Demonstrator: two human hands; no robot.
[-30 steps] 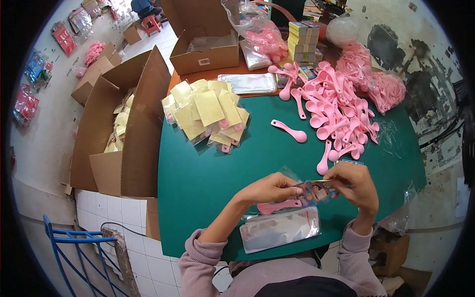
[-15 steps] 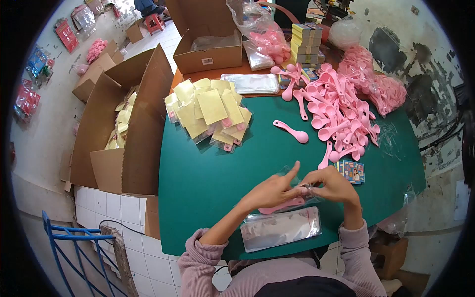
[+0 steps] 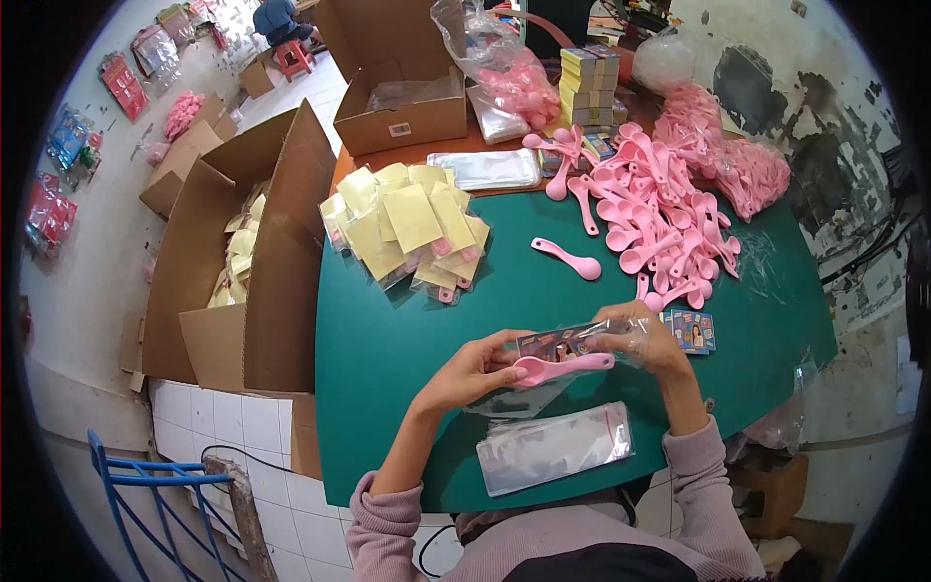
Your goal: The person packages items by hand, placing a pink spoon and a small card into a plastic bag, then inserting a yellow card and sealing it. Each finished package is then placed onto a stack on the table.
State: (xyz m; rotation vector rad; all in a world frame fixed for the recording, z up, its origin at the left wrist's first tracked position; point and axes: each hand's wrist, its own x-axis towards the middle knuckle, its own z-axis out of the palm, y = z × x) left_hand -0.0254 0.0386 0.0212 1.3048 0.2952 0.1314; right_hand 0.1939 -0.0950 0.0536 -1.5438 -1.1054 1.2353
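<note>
My left hand (image 3: 472,371) is closed at the left end of a pink measuring spoon (image 3: 570,367), its fingers at the bowl and the edge of a printed card (image 3: 555,343). The spoon lies along the card's lower side, handle pointing right. My right hand (image 3: 652,341) grips a clear plastic bag (image 3: 635,332) and the right end of the card, thumb on the card's face. Below my hands, a stack of clear plastic bags (image 3: 555,448) lies near the table edge. A small pile of printed cards (image 3: 692,332) sits just beyond my right hand.
On the green table (image 3: 388,417) are a heap of pink spoons (image 3: 669,209), one separate spoon (image 3: 567,259) and a pile of filled packets (image 3: 407,223). An open cardboard box (image 3: 281,252) with more packets stands left. Bundled cards (image 3: 589,87) are stacked at the back.
The card and spoon have turned into clear view between my hands. My left hand has moved left and down to the spoon's bowl end; my right hand has shifted slightly up and right.
</note>
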